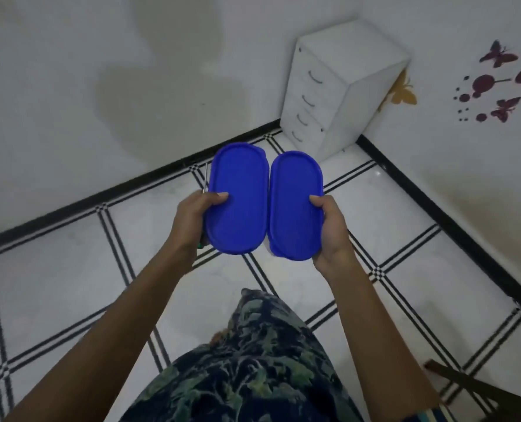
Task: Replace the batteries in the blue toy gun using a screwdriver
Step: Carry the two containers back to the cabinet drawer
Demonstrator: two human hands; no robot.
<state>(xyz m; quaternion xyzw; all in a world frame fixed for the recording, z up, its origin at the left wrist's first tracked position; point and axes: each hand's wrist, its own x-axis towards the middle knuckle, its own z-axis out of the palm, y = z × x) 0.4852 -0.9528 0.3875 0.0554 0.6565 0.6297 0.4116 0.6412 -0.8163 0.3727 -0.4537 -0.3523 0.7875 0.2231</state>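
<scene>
Nearest to us, well on the near side of the white drawer cabinet [338,86], a dark leaf-patterned garment [247,360] filled the bottom of the view. Both bare forearms reached out over it towards the cabinet.

The hands were apart, each clamped on its own box. The left hand [192,220] gripped the left blue container [237,202] by its near outer edge, with the thumb laid flat on the lid and the fingers hidden beneath. The same hand also held the screwdriver [205,178]. Its thin metal shaft stood up along the outer edge of that container, pointing towards the wall left of the cabinet, and a scrap of green handle showed under the palm.

The right hand [332,236] held the right blue container [295,205] in the same way, thumb on the lid. The two oval boxes were lidded and lay side by side, their inner edges touching or very nearly so. They were raised above the floor between us and the cabinet. Whether the blue toy gun lay inside either box we could not tell.

Below them, white floor tiles [70,269] with black double lines ran up to the cabinet, which stood in the corner showing four curved handles. On the wall to its right were a yellow butterfly decal [403,92], just beside it, and dark purple butterfly decals [496,56] farther right.
</scene>
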